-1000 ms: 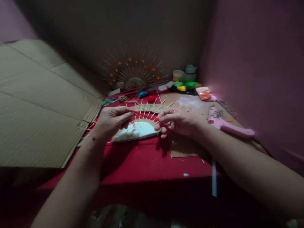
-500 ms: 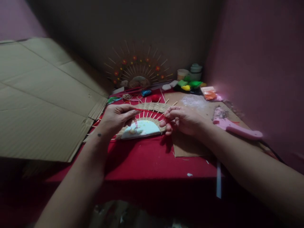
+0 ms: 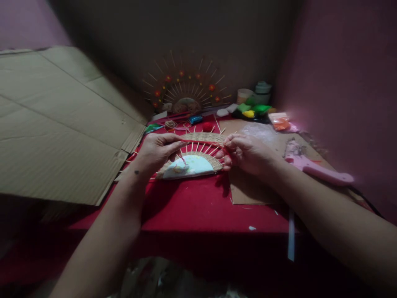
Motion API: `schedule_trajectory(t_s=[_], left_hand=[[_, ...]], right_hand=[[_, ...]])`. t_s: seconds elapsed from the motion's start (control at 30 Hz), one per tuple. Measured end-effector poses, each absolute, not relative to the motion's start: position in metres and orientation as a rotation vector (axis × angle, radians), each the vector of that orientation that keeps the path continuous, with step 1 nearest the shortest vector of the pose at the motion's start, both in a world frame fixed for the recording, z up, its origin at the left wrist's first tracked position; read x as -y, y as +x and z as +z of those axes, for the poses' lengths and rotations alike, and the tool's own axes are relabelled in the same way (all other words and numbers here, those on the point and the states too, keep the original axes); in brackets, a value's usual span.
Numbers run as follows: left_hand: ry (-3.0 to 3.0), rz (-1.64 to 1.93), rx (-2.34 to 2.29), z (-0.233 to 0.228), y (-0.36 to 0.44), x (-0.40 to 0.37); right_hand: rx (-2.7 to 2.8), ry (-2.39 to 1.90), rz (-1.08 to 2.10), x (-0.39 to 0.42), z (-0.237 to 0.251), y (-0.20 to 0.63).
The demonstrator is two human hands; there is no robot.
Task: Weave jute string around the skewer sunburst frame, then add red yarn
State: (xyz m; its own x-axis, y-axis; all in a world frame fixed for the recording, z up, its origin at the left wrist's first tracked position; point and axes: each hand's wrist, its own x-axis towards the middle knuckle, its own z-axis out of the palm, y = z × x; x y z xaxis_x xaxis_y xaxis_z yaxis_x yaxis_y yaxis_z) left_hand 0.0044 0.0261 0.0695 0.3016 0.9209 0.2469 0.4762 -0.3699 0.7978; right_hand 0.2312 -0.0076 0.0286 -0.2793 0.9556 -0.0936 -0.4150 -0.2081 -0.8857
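Red yarn (image 3: 201,142) runs taut between my two hands, above a half-round woven fan (image 3: 203,138) lying on the red cloth. The fan has thin sticks spreading from a pale blue half-disc (image 3: 189,167) with a woven straw rim, and an outer straw band. My left hand (image 3: 163,147) pinches the yarn at the fan's left side, with a loose red end dangling below the fingers. At the right side my right hand (image 3: 238,149) is closed on the other end of the yarn, its lower fingers curled.
A pink glue gun (image 3: 319,167) rests on a cardboard sheet (image 3: 251,192) at right. Large cardboard (image 3: 62,128) leans at left. Behind are a red yarn ball (image 3: 207,126), clay packets (image 3: 260,109), cups (image 3: 245,95) and a finished-looking stick fan with orange flowers (image 3: 186,103).
The view has shifted, so everything sits slightly further right. My right hand has drawn a little away from the left, and the yarn now stretches visibly across the whole gap.
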Motion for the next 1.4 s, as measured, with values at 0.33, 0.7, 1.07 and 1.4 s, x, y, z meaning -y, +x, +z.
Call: schedule_trajectory(t_s=[0.33,0.7,1.07,1.4], left_hand=[[1.948,0.937,-1.223,0.070,0.006,-0.027],[1.886,0.970,-1.225,0.069,0.005,-0.027],[2.039,0.949,-1.261,0.066,0.000,-0.032],[2.420,0.921,-1.099,0.056,-0.001,-0.031]], right_hand=[[0.974,-0.874,1.615,0.007,0.029,0.231],[0.930,-0.970,1.582,0.006,0.030,0.231],[1.020,-1.120,1.488,0.008,0.029,0.229],[1.666,-1.142,0.267,0.027,0.044,0.213]])
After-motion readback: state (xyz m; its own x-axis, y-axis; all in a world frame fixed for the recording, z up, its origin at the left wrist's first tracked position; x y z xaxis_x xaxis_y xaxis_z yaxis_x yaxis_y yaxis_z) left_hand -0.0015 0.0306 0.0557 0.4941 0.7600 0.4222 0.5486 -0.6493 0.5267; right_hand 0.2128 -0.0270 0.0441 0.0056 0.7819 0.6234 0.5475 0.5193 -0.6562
